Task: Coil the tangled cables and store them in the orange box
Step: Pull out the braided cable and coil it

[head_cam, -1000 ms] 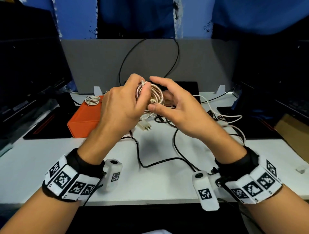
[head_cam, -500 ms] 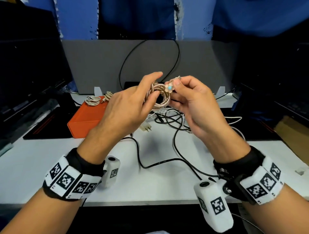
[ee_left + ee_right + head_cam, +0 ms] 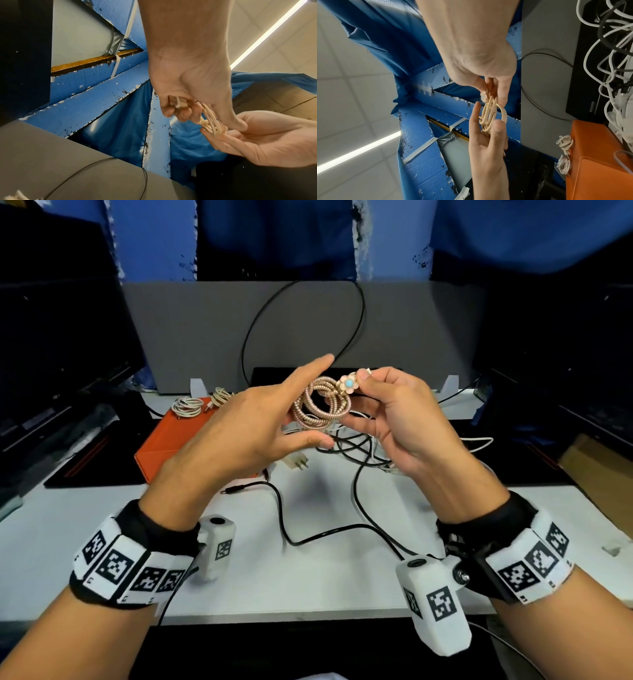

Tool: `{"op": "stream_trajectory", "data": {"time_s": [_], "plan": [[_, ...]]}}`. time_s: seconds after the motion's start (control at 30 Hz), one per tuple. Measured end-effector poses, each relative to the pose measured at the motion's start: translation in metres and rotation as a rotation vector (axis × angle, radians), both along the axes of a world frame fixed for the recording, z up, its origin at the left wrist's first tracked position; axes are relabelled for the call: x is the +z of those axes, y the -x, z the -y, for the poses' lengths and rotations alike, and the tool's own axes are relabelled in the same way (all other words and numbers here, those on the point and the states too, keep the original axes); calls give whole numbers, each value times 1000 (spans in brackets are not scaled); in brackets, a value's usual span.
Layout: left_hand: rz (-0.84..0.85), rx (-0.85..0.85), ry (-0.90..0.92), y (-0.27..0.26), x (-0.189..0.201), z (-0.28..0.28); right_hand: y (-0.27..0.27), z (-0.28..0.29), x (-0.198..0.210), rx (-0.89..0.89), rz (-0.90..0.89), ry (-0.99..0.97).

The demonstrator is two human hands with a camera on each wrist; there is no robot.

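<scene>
A pink-gold braided cable (image 3: 318,409) is wound into a small coil and held up over the table. My right hand (image 3: 358,388) pinches its flower-shaped clip (image 3: 349,384) at the coil's top. My left hand (image 3: 308,405) meets the coil from the left with its index finger straight up. In the left wrist view its lower fingers (image 3: 178,113) curl round the coil (image 3: 211,121) and a connector end. The orange box (image 3: 178,440) sits closed at the left rear, with two coiled pale cables (image 3: 187,406) on its lid.
A tangle of black and white cables (image 3: 356,446) lies on the white table under my hands, beside a white plug (image 3: 298,463). One black cable ends in a barrel plug (image 3: 236,490). A grey panel (image 3: 191,330) closes off the back, and dark monitors flank the table.
Both hands have lifted the coil higher. My right hand shifted from the coil's side to pinching the flower clip on top, and my left index finger straightened away from the coil.
</scene>
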State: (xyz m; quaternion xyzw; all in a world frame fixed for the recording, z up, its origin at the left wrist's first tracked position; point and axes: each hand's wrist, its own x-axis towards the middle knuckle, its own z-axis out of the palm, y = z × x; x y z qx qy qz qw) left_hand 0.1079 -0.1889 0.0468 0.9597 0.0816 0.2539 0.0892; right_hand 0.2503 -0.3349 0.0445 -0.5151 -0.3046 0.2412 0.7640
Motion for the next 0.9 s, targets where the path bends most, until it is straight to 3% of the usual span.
{"op": "stream_trajectory", "data": {"time_s": [0.07,0.17,0.33,0.53,0.73,0.9], "plan": [[-11,-94,-5,-1,-2,-5,-2,2,2,-2,13,7],[126,-168,-41,-4,-5,-9,-2,4,5,9,13,-6],[402,-87,-110,-7,-9,-2,1,-1,3,18,-66,-60],[122,-33,213,-7,-6,0,-4,1,4,17,-48,-29],[221,10,219,-17,-13,-7,-2,-3,-1,-17,3,-55],[87,-122,632,-20,-18,-22,-6,-9,-12,-32,133,-6]]}}
